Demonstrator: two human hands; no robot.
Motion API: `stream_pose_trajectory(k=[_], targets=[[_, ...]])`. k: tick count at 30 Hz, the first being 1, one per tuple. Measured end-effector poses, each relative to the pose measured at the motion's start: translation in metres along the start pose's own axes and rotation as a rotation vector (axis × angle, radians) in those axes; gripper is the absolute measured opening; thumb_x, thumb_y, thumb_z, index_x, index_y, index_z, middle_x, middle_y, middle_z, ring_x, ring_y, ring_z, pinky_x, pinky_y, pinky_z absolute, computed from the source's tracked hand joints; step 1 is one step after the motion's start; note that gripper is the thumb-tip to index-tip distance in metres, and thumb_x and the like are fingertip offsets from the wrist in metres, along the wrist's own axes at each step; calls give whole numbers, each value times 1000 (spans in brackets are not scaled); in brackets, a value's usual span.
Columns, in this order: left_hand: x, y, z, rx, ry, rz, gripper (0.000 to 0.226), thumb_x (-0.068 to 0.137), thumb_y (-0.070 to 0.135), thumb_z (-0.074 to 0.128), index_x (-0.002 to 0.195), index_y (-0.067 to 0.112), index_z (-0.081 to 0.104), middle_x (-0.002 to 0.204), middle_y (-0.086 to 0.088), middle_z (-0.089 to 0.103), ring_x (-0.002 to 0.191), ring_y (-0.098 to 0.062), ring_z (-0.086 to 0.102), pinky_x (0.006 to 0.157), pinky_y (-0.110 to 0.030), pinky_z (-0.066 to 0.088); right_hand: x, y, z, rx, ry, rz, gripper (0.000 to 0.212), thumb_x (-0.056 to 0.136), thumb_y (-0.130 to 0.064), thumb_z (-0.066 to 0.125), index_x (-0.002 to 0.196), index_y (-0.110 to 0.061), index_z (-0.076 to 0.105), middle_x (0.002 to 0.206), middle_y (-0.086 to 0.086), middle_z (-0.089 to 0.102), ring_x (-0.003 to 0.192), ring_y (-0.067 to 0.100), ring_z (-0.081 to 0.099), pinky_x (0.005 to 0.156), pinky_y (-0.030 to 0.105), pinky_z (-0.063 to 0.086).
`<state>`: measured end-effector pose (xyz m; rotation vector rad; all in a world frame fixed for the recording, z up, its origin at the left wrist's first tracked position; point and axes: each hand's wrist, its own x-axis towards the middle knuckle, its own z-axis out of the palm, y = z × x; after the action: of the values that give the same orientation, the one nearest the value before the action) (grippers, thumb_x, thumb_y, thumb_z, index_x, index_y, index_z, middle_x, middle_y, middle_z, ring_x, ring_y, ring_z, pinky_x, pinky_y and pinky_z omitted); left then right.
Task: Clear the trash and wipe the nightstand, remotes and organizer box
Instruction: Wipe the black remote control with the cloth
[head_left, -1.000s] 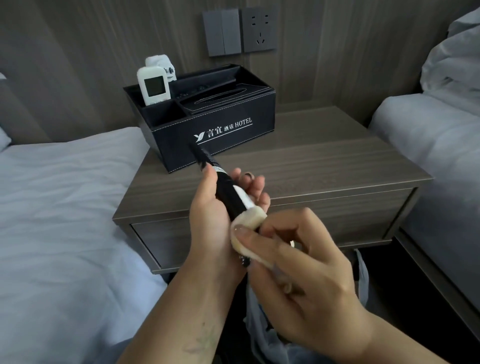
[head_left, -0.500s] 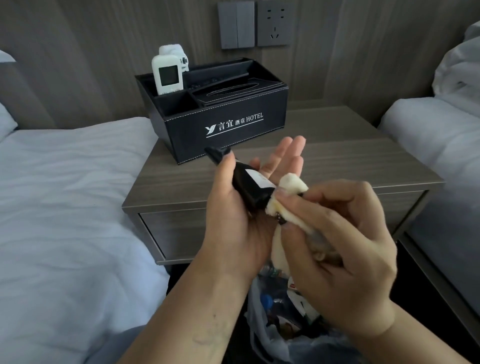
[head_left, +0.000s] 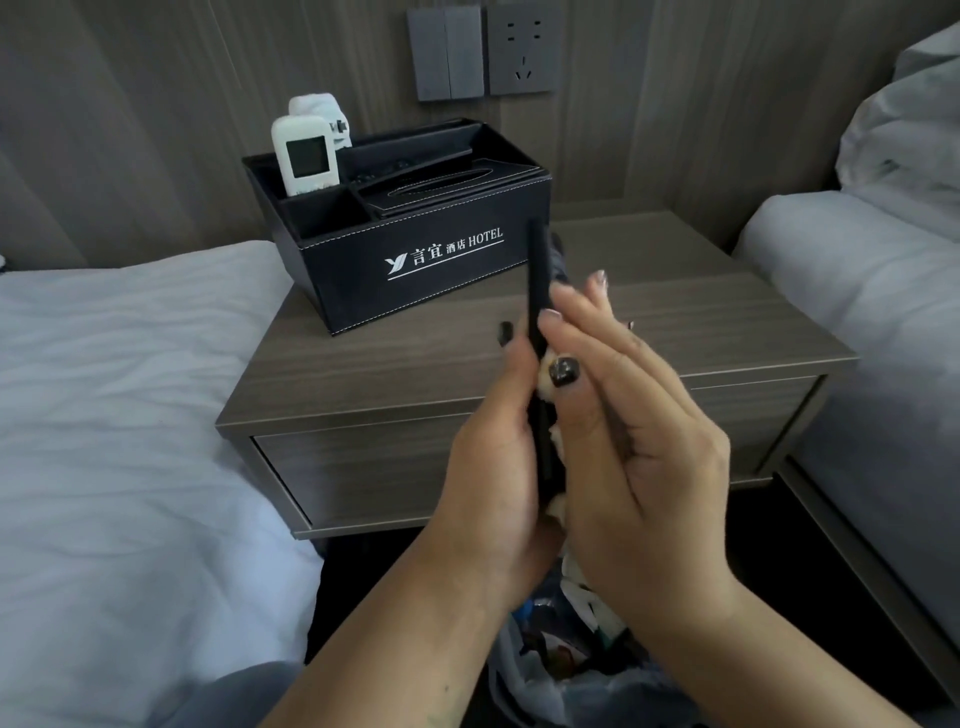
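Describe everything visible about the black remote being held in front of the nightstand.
The black remote is a slim, dark, plastic-looking bar seen edge-on, standing nearly upright with its top end level with the organizer box. No buttons or label show from this angle. The left hand holds its lower half, thumb on the near edge. The right hand presses a cream cloth against its right face with straight fingers. It is held in the air above the nightstand.

Cloth (head_left: 555, 506) mostly hidden between hands (head_left: 571, 447)
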<state>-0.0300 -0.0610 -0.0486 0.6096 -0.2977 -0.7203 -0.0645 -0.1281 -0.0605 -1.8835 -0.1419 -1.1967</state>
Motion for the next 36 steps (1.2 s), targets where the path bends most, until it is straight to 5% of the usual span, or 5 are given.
stream_pose_trajectory(k=[8,14,18,27,36], targets=[[-9,-5,2,483,-175,-80,35,89,25,57,123,31,63,104,6,68,98,-15,65,84,-31,55,57,22,-24,-63,178,114,27,96,-9,49,115,-9,68,131,2,62,126,10,54,107,34,43],[-15,23,-8,814,-320,-229,71,89,8,61,138,55,40,125,-2,63,108,-27,68,75,-34,58,85,38,-58,-1,-100,305,27,97,-14,48,90,-14,74,82,0,74,70,9,64,64,26,52],[-14,26,-8,828,-247,-264,50,86,34,61,133,39,48,115,-7,70,92,-28,72,66,-35,60,88,38,-72,565,-284,660,23,95,-12,52,83,1,67,81,20,72,92,28,71,82,36,58],[-5,19,-4,786,-97,-246,49,82,48,59,118,15,57,94,-18,75,81,-31,74,65,-36,61,80,29,-69,1365,-15,1146,28,92,-23,55,73,-7,70,85,7,73,89,24,73,86,38,57],[5,-30,-7,961,249,394,43,95,49,39,133,30,47,103,8,71,91,-12,70,73,-26,57,46,18,-29,1056,-39,1039,29,94,-25,55,104,-2,69,91,16,64,81,27,61,70,35,53]])
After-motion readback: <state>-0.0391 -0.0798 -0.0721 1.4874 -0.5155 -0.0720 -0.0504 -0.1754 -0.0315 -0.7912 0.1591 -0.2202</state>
